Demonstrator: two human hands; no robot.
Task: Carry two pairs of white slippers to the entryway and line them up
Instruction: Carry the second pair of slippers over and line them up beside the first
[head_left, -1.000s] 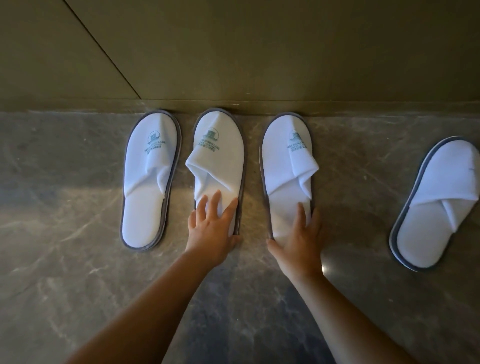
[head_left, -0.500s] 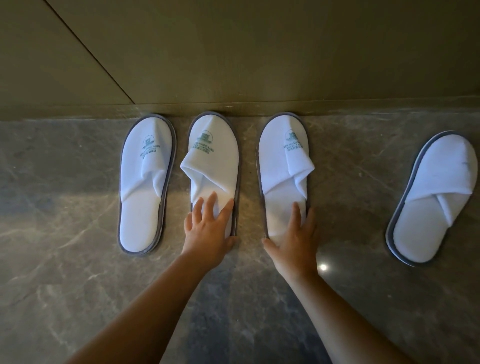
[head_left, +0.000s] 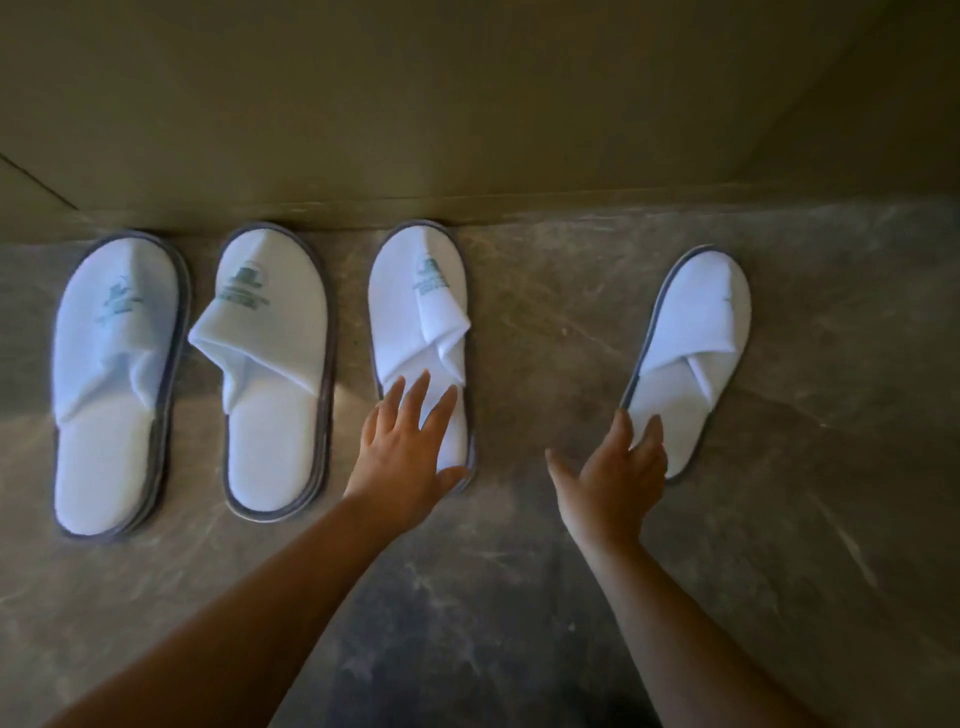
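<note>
Several white slippers with grey edging lie on the marble floor, toes toward the wall. The far-left slipper (head_left: 111, 384) and the second slipper (head_left: 272, 374) sit side by side. My left hand (head_left: 410, 447) rests flat, fingers spread, on the heel of the third slipper (head_left: 418, 322). The fourth slipper (head_left: 693, 353) lies apart at the right, tilted with its toe leaning right. My right hand (head_left: 618, 473) is open, its fingertips touching that slipper's heel. Neither hand grips anything.
A beige wall (head_left: 467, 104) with a low skirting strip (head_left: 519, 208) runs along the slippers' toes. The floor (head_left: 519, 597) is grey-brown veined marble. A wide gap separates the third and fourth slippers.
My left hand has shifted from the second slipper to the third. My right hand has left the third slipper and reached right to the fourth one's heel. The view has panned right.
</note>
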